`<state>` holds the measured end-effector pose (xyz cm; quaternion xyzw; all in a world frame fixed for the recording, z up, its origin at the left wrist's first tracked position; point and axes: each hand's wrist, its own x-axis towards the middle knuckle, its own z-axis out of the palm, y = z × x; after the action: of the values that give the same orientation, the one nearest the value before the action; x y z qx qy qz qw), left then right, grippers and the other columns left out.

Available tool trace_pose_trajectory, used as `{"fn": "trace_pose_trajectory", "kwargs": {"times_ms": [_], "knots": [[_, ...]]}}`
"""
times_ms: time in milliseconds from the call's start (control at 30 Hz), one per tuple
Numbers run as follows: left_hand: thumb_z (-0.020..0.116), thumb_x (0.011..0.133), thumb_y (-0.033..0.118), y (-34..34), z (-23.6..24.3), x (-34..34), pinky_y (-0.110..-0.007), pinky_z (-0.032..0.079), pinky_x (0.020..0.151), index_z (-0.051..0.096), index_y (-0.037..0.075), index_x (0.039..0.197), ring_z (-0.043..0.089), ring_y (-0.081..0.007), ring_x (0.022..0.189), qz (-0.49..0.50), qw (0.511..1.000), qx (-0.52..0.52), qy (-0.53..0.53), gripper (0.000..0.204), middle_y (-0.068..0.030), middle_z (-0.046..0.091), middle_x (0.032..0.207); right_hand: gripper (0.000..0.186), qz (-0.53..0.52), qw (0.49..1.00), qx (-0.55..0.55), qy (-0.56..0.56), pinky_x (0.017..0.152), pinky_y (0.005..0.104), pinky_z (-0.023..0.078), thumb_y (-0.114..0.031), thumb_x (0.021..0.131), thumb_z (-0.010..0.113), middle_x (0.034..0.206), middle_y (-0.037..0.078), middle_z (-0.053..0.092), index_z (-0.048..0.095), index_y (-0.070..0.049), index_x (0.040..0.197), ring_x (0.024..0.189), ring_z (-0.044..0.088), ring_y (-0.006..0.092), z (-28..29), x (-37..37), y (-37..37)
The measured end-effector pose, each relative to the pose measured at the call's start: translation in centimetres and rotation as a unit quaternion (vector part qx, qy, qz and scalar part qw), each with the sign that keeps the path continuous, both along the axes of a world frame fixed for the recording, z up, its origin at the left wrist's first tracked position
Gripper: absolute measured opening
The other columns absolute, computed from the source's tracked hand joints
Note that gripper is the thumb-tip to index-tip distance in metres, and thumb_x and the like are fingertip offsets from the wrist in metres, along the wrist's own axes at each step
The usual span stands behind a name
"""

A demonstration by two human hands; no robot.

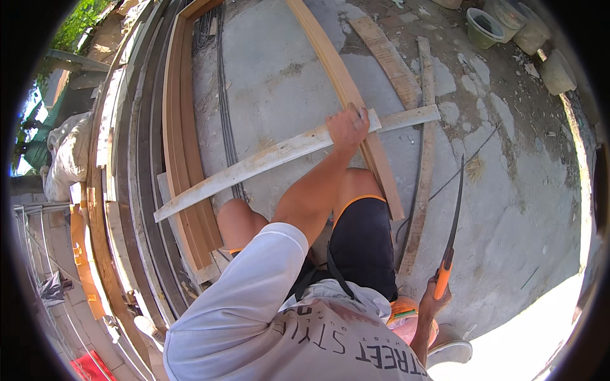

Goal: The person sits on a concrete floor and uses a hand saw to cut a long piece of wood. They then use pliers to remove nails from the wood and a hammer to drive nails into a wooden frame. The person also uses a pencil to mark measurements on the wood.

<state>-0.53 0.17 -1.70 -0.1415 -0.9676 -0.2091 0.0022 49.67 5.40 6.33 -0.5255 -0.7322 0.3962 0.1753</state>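
Observation:
A long whitish wooden board point(254, 164) lies slantwise across a brown wooden frame point(327, 54), over both of its side rails. My left hand point(349, 129) is closed around the board where it crosses the right rail. Just right of that hand, a short whitish length point(410, 118) continues the line at a slightly different angle; whether it is joined to the board I cannot tell. Low on the right, my right hand point(434, 297) grips the orange handle of a handsaw point(455, 228). Its dark blade points away from me, apart from the board.
Long timbers point(136, 127) are stacked along the left. Rough planks point(387, 60) lie on the concrete floor right of the frame, and thin dark rods point(223, 108) run inside it. Buckets point(484, 28) stand at the far right. A pale sack point(67, 152) sits at far left.

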Motion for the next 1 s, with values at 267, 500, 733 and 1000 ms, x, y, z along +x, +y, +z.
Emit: {"fn": "trace_pose_trajectory", "kwargs": {"times_ms": [267,500,733,1000], "knots": [[0.084,0.079,0.062,-11.6,4.0,1.0,-0.073,0.023,0.123,0.053,0.009,0.153,0.042,-0.0404,0.152,-0.114,0.989,0.09,0.021,0.096,-0.021,0.045,0.164,0.026,0.0,1.0,0.014,-0.02,0.065,0.0337,0.049,-0.006,0.091,0.063,0.078,0.008,0.066,0.073,0.007,0.11,0.071,0.058,0.0123,0.7,2.1,-2.1],[0.098,0.063,0.047,-33.5,4.2,-0.8,-0.071,0.025,0.126,0.037,0.012,0.166,0.042,-0.0371,0.155,-0.101,0.959,-0.241,-0.109,0.125,-0.0161,0.048,0.165,0.02,-0.005,0.999,-0.052,0.002,0.061,0.0338,0.045,-0.008,0.091,0.064,0.074,0.003,0.06,0.072,0.007,0.103,0.067,0.054,0.0108,1.3,-0.6,-1.9],[0.097,0.067,0.03,-28.3,4.1,-2.0,-0.045,0.056,0.105,0.061,0.006,0.147,0.069,-0.0359,0.122,-0.183,0.97,-0.151,-0.06,0.091,-0.017,0.073,0.128,0.017,0.0,0.996,-0.059,0.064,0.065,0.0316,0.047,-0.01,0.091,0.066,0.075,0.003,0.061,0.069,0.006,0.094,0.071,0.054,0.0095,2.5,-2.7,0.1],[0.1,0.057,0.032,-7.9,3.0,-2.4,-0.046,0.056,0.104,0.068,0.008,0.139,0.067,-0.0436,0.117,-0.236,0.967,-0.093,-0.034,0.091,-0.0173,0.072,0.129,0.013,0.008,0.994,-0.062,0.088,0.068,0.0304,0.048,-0.006,0.088,0.067,0.076,0.003,0.062,0.068,0.005,0.095,0.073,0.055,0.0089,4.8,-2.7,3.0]]}}
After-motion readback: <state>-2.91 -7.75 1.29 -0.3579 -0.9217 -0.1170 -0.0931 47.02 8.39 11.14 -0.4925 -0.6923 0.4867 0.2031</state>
